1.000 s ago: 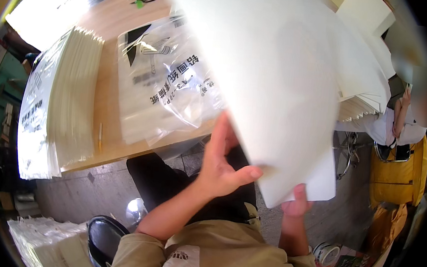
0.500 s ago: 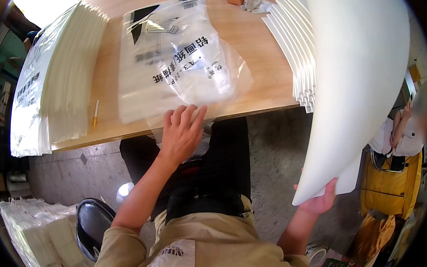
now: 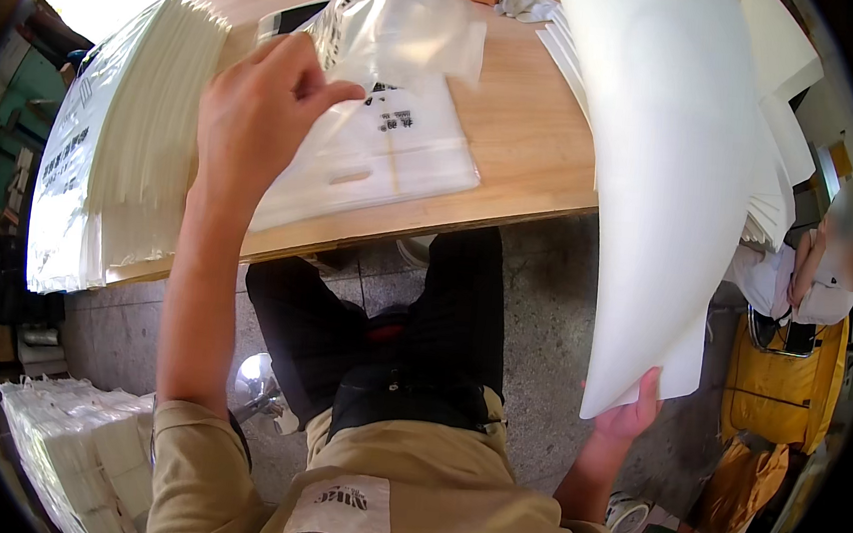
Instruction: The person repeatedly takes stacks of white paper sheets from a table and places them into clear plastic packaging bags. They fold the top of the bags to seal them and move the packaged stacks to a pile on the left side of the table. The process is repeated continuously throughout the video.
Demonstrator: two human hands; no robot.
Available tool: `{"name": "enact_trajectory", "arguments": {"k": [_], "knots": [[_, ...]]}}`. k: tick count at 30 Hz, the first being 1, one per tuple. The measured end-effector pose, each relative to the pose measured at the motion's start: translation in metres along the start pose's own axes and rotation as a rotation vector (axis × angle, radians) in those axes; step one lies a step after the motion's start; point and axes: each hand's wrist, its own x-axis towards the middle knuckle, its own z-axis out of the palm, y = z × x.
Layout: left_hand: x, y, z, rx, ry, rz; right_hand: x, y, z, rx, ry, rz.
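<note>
My left hand (image 3: 255,118) is closed over the table, thumb and fingers pinching the edge of a clear plastic bag (image 3: 420,31) with black print. The bag's near part is lifted and folded back toward the far side. Under it lie more flat clear bags (image 3: 430,162), the top one with a slot-shaped handle hole near its front edge. At the right, my right hand (image 3: 625,414) grips the lower end of large white paper sheets (image 3: 673,186). They stand upright and curl inward, hiding some of my fingers.
A row of filled plastic packs (image 3: 120,152) stands on the wooden table (image 3: 533,125) at left. More white paper (image 3: 779,179) fans out behind the curled sheets. A white cloth (image 3: 525,2) lies at the back. A seated person (image 3: 822,268) and yellow bag (image 3: 783,385) are at right; wrapped bundles (image 3: 81,460) lower left.
My left hand has moved up and left from the table's front edge, peeling back the bag and uncovering those beneath. The curled paper has shifted slightly left with my right hand still on it.
</note>
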Motion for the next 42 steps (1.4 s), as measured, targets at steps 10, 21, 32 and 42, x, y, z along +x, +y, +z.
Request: {"name": "enact_trajectory", "arguments": {"k": [10,21,32,42], "knots": [[-0.031,-0.032,0.058,-0.064,-0.619,0.068,-0.013,0.007,-0.018,0.093,0.121,0.017],[0.035,0.005,-0.013,-0.208,-0.380,0.063,-0.018,0.008,-0.047,-0.013,0.087,-0.033],[0.069,0.017,-0.026,-0.200,-0.432,0.147,-0.065,0.046,-0.077,-0.210,0.053,-0.052],[0.085,0.015,-0.043,-0.185,-0.476,-0.089,-0.077,0.053,-0.070,-0.837,-0.142,-0.348]]}}
